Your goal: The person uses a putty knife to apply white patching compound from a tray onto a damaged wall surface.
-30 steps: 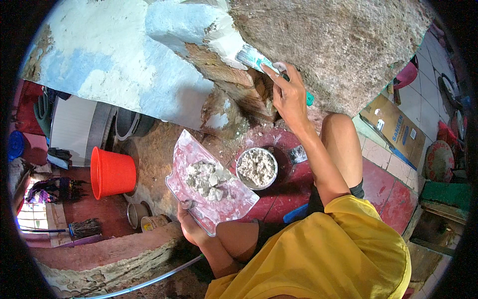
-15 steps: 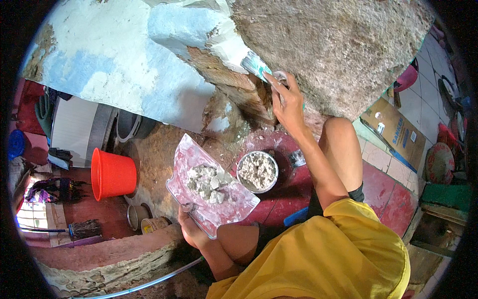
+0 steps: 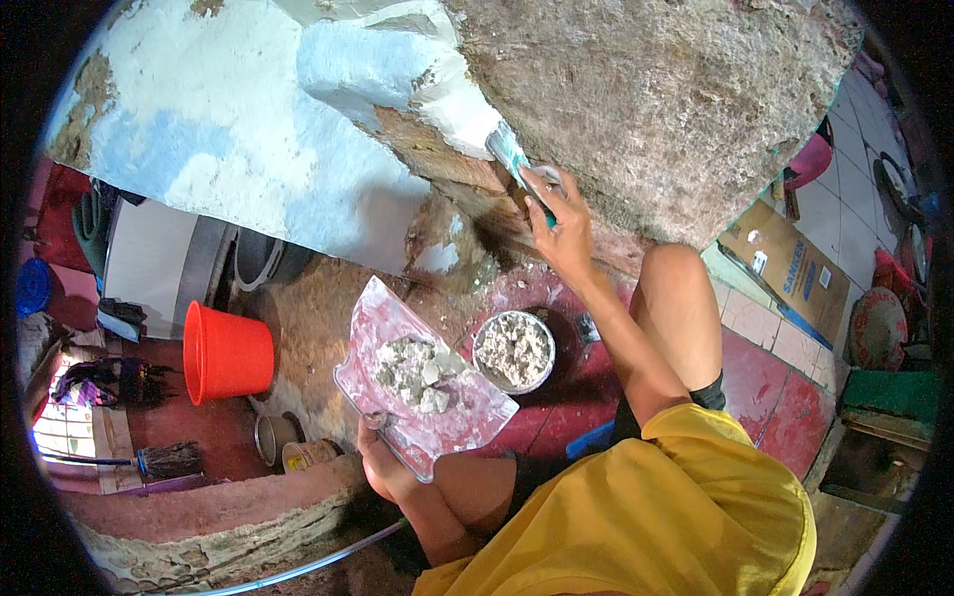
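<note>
My right hand (image 3: 566, 226) grips a putty knife (image 3: 508, 147) with a smeared blade and a green handle. Its blade lies against the white-plastered corner edge (image 3: 459, 117) of the wall, where bare rough masonry begins. My left hand (image 3: 380, 462) holds up a pinkish, plaster-smeared sheet (image 3: 477, 422) by its near edge, with the thumb on top and the other fingers mostly hidden underneath. Lumps of pale grey-white plaster (image 3: 412, 375) lie on the sheet. Just right of it, a round tub (image 3: 550, 375) of the same kind of mix stands on the red floor.
An orange-red bucket (image 3: 229, 353) stands at the left, with a metal pot (image 3: 270, 437) and a small tub (image 3: 306, 453) nearer me. A low rough ledge (image 3: 219, 512) runs along the lower left. Flattened cardboard (image 3: 795, 260) leans at the right, beyond my bent knee (image 3: 681, 288).
My right hand has shifted slightly left and down, and the putty knife is turned a little more upright against the corner. The left hand and sheet have barely moved.
</note>
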Tool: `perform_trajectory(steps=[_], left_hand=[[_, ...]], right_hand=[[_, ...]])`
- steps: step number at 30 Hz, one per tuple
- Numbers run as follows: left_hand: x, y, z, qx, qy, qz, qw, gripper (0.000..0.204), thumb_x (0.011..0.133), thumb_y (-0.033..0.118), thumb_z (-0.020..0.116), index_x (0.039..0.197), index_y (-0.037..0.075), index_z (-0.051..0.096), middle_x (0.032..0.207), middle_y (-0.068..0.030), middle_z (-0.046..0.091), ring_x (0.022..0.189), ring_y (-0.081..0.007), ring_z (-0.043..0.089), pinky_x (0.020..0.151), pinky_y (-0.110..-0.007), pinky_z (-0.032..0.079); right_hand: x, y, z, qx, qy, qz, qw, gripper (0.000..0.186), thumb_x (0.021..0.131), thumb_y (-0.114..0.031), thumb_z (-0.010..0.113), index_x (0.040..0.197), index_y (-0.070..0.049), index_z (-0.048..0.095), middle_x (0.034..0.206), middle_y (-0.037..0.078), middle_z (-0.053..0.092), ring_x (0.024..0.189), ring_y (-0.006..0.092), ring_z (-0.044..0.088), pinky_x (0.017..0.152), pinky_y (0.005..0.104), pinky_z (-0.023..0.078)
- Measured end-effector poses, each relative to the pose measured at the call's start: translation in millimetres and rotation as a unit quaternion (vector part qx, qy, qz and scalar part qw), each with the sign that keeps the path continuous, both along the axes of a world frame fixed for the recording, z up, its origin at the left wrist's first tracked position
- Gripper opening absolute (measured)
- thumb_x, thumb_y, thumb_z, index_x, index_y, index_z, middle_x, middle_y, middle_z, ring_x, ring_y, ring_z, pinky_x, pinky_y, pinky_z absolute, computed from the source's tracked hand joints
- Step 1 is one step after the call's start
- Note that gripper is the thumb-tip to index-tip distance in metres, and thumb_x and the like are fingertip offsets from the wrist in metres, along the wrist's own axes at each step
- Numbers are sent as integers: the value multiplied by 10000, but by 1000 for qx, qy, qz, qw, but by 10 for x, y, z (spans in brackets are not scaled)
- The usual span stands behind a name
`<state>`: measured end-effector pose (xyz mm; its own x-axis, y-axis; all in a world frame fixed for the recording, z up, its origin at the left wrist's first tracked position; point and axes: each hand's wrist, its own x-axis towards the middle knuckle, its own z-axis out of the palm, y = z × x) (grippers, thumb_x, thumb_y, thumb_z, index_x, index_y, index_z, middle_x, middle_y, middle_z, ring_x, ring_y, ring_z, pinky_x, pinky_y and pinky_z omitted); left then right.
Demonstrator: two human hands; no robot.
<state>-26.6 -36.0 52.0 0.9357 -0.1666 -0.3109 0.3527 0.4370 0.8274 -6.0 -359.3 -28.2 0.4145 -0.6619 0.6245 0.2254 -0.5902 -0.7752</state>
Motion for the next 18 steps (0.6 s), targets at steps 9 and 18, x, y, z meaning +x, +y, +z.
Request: perform_trajectory(steps=[9, 18], left_hand=[[-12, -3, -1, -39, 56, 26, 997, 395, 779, 202, 545, 1120, 3, 550, 1106, -127, 593, 997, -274, 575, 892, -405, 460], [-36, -99, 87, 31, 52, 79, 995, 362, 810, 194, 543, 1118, 2, 552, 1115, -128, 594, 972, -270, 591, 860, -393, 485]], right_hand=[[21, 34, -80, 29, 7, 1, 1000, 405, 805, 27, 574, 1184, -111, 612, 1105, 112, 538, 657, 133, 490, 629, 263, 432], [-247, 150, 152, 31, -13, -32, 999, 370, 813, 13, 546, 1157, -99, 621, 1089, 147, 547, 959, 282, 574, 827, 327, 449]])
